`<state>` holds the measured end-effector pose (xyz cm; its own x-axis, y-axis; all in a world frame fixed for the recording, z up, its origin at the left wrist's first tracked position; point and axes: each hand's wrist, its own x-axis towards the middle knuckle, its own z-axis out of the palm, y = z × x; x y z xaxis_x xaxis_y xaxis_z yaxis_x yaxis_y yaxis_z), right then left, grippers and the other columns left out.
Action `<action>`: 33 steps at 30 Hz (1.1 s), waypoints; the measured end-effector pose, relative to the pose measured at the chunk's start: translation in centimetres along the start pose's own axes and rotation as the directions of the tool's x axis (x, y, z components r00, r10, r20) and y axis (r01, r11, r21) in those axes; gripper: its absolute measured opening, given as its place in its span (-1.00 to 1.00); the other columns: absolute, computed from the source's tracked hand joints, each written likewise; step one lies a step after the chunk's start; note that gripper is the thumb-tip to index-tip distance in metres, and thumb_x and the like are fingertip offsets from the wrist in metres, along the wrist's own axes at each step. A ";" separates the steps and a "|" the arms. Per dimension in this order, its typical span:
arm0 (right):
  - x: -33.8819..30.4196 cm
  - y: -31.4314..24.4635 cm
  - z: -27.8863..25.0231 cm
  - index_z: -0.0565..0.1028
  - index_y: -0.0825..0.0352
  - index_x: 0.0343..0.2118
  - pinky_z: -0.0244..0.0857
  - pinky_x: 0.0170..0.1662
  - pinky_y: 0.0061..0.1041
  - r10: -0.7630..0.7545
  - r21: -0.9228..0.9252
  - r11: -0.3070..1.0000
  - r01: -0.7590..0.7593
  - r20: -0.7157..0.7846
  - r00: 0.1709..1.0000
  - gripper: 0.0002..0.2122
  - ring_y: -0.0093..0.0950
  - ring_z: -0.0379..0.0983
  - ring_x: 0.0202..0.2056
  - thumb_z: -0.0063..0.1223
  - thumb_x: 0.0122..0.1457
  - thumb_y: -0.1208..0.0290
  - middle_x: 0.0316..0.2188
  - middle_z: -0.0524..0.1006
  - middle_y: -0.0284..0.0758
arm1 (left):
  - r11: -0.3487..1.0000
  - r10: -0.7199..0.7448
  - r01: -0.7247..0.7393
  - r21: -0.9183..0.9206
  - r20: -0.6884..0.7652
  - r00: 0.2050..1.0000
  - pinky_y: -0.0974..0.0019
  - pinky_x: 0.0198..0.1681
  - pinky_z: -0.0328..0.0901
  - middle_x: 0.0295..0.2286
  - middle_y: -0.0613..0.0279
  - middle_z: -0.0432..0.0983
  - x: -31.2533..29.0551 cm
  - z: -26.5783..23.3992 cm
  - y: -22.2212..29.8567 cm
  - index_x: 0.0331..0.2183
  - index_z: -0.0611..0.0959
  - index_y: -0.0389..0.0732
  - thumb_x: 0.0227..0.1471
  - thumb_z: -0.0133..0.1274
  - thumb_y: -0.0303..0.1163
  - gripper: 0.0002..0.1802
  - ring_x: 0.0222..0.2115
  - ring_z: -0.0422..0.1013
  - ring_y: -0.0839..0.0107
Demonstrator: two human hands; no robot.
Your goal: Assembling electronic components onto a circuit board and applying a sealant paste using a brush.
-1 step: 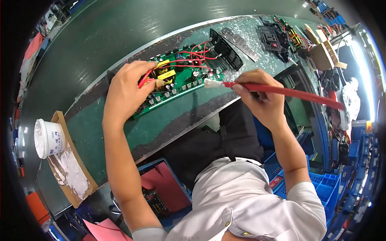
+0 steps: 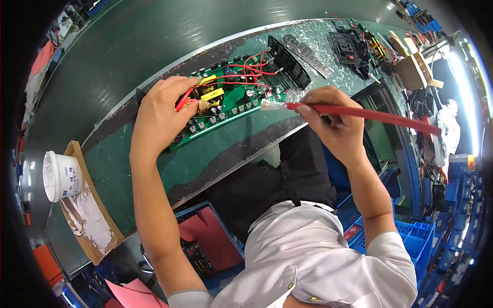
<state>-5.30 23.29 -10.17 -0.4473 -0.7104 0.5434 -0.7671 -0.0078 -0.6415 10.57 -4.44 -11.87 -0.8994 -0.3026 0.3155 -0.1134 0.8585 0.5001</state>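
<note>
My left hand (image 2: 165,105) grips the left end of a green circuit board (image 2: 236,98), thumb on the near side and fingers on the far side. Yellow-wrapped transformers (image 2: 211,95) and red wires (image 2: 241,78) stand out on the board. A black vented end panel (image 2: 288,64) stands at its right end, with the wires running to it. In my right hand (image 2: 336,120) is a red-handled brush (image 2: 375,115), pinched near its bristles. The bristles are coated white and point left, right by the board's near edge; I cannot tell whether they touch it.
To the left, a white tub (image 2: 62,176) sits on a cardboard piece (image 2: 95,218) smeared with white paste. Black parts (image 2: 345,50) and another wired board (image 2: 376,49) lie at the far right. Below the bench edge are a blue bin (image 2: 226,231) and blue baskets (image 2: 413,241).
</note>
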 end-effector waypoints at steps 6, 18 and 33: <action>0.8 -0.3 0.4 0.54 0.40 -0.35 0.23 -0.47 -0.71 0.079 0.029 0.996 -0.079 -0.025 0.997 -0.87 -0.68 0.43 -0.46 0.24 0.04 0.69 -0.41 0.56 -0.35 | 0.999 -0.030 0.030 0.015 0.012 0.999 0.16 0.02 0.30 -0.12 0.07 0.55 -0.2 0.2 -0.1 -0.11 0.64 -0.25 -0.05 0.14 -0.39 -0.61 -0.08 0.43 0.09; 1.4 0.5 2.1 0.55 0.42 -0.37 0.28 -0.48 -0.69 -0.049 -0.041 0.998 0.050 0.030 0.998 -0.89 -0.64 0.46 -0.48 0.23 0.04 0.71 -0.45 0.55 -0.34 | 1.000 -0.019 0.019 0.002 0.015 1.000 0.16 -0.01 0.31 -0.15 0.07 0.56 0.1 0.2 0.1 -0.12 0.63 -0.27 -0.04 0.13 -0.39 -0.62 -0.10 0.45 0.07; 1.2 0.1 2.3 0.54 0.41 -0.38 0.12 -0.55 -0.77 -0.053 -0.103 0.993 0.052 -0.005 0.999 -0.91 -0.72 0.42 -0.54 0.24 0.08 0.65 -0.44 0.57 -0.34 | 1.000 0.014 -0.014 0.013 -0.013 1.000 0.16 -0.01 0.31 -0.18 0.07 0.56 -0.1 0.4 -0.2 -0.14 0.62 -0.29 -0.05 0.12 -0.39 -0.62 -0.13 0.45 0.07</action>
<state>-4.85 20.81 -10.86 -0.4083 -0.7056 0.5792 -0.8326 0.0276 -0.5532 10.49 -4.43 -12.33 -0.8952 -0.2959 0.3333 -0.1065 0.8682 0.4847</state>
